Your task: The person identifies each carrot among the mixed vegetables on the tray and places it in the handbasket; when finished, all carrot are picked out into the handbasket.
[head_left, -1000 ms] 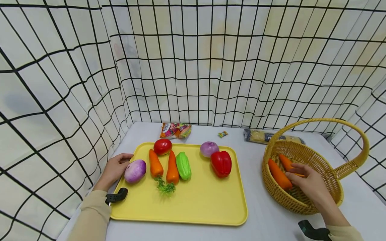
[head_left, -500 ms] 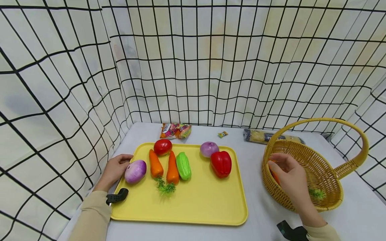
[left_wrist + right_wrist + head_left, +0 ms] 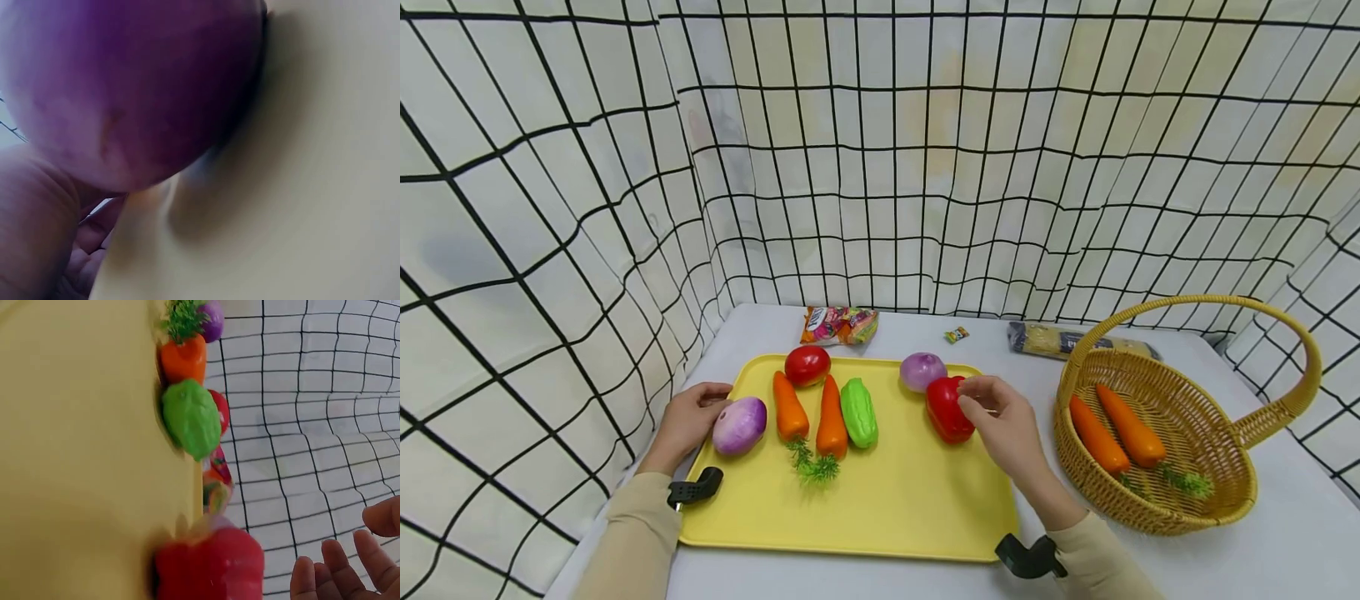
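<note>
In the head view my right hand point(image 3: 1003, 421), fingers loosely bent, is over the right side of the yellow tray point(image 3: 925, 508), close to a red bell pepper point(image 3: 947, 408). The right wrist view shows a gap between those fingertips point(image 3: 303, 575) and the bell pepper point(image 3: 212, 565). Resting at the tray's left edge, my left hand point(image 3: 688, 421) lies against or right beside a large purple onion point(image 3: 740, 426). The left wrist view is mostly filled by that onion point(image 3: 131, 87). Two carrots point(image 3: 789, 408) with green tops, a lumpy green vegetable point(image 3: 859, 412), a tomato point(image 3: 807, 365) and a smaller onion point(image 3: 922, 372) share the tray.
To the right stands a wicker basket point(image 3: 1157, 521) with a tall arched handle, holding two carrots point(image 3: 1131, 429). Along the back lie a candy bag point(image 3: 840, 325), a small wrapped sweet point(image 3: 957, 335) and a long clear packet point(image 3: 1052, 340). Black netting point(image 3: 925, 150) encloses the table.
My right hand has come out of the basket, where it was at the carrots, and moved left to the bell pepper. Both carrots lie in the basket. My left hand has stayed put.
</note>
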### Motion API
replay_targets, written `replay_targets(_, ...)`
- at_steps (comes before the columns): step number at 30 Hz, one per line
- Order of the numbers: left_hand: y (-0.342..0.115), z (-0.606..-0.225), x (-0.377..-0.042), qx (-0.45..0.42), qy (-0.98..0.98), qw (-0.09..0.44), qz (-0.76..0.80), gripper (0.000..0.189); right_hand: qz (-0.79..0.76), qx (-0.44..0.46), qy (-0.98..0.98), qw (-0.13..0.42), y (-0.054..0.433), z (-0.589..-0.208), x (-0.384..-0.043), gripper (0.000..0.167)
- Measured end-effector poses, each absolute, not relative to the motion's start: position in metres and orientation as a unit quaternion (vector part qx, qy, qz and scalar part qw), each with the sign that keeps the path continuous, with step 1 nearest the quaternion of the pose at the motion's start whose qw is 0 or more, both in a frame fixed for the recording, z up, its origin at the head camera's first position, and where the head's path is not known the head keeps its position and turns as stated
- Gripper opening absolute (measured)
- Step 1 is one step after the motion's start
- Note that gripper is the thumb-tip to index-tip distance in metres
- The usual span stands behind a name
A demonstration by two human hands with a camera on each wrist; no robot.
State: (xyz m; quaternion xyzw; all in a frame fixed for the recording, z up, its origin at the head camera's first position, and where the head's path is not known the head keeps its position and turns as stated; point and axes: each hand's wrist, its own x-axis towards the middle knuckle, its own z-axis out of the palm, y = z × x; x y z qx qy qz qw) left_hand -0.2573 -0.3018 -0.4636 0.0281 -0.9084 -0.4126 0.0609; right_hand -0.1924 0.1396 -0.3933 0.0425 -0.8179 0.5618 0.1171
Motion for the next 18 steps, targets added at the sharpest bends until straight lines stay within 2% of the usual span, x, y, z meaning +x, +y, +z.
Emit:
replay_targets(10,-0.298,-0.465,-0.257,0.048,-0.901,0.096,-0.420,0.026,0.618,0.082,-0.778,0.081,0.057,-0.410,-0.192,0.026)
replay_targets(18,-0.297,-0.465,-0.260,0.054,-0.904,0.105,-0.412,0.021,0.641,0.130,-0.754,0.053,0.010,-0.405,-0.189,0.029)
